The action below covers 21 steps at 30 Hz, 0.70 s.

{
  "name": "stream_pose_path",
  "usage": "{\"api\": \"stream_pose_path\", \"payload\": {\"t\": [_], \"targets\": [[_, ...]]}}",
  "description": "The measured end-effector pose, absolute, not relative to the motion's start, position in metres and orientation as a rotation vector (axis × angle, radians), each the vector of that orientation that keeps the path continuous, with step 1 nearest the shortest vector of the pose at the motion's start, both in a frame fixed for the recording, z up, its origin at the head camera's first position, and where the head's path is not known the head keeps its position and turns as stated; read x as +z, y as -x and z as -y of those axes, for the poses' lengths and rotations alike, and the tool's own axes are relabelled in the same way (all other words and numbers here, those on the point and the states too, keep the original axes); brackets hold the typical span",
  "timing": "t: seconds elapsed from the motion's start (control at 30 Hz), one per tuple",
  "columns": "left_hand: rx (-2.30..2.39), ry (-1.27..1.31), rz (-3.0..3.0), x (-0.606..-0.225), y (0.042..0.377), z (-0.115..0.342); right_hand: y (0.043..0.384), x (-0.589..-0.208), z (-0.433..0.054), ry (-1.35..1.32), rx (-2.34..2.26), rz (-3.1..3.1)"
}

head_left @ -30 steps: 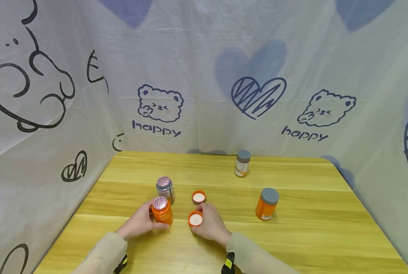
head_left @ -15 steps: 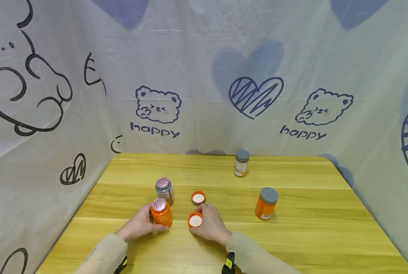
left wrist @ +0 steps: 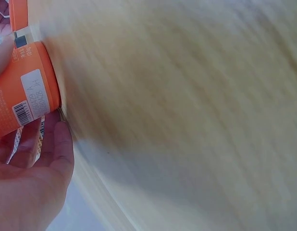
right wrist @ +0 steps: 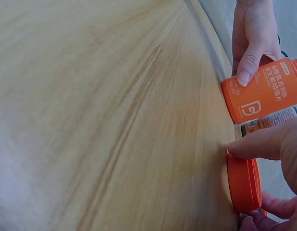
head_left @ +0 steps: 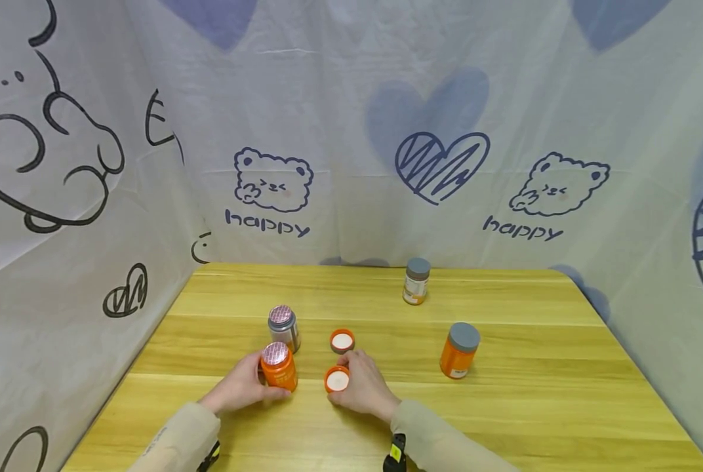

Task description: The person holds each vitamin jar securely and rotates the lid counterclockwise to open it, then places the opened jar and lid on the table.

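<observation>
My left hand (head_left: 239, 385) grips an upright orange bottle (head_left: 281, 376), which has a foil seal across its uncapped mouth. In the left wrist view, the fingers and thumb lie around the bottle (left wrist: 30, 91), beside its barcode label. My right hand (head_left: 368, 388) pinches the rim of an orange lid (head_left: 337, 380) that lies on the table, its white lining facing up. Seen from the right wrist, thumb and fingers hold opposite sides of this lid (right wrist: 242, 185). Behind the orange bottle stands a grey bottle (head_left: 284, 329), also uncapped and foil-sealed. A second upturned lid (head_left: 342, 341) with a white lining lies just beyond the held one.
To the right, an orange bottle (head_left: 460, 354) stands with its grey lid on. Farther back is a smaller grey-capped bottle (head_left: 416, 282) with a pale label. The wooden table (head_left: 540, 406) meets a printed white cloth (head_left: 351, 196) at its back and left.
</observation>
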<state>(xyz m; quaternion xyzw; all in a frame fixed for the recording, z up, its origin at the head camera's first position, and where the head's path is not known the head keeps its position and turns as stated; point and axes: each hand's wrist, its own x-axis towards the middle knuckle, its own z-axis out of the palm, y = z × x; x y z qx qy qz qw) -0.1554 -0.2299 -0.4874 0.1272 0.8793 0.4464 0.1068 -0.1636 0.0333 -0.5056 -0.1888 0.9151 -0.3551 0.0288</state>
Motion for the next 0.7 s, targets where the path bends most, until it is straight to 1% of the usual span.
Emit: {"api": "stream_pose_path", "payload": {"t": [0.13,0.4,0.7], "targets": [[1.317,-0.386,-2.582,-0.488,0.156,0.230,0.163,-0.505,-0.033,0.566,-1.090,-2.812],[1.369,-0.261,-2.564,-0.478,0.152,0.235,0.166,-0.495,-0.038,0.526,-1.138,-2.716],[1.490,-0.445,-2.722,-0.445,0.149,0.237,0.174,-0.469,-0.064,0.524,-1.429,-2.700]]}}
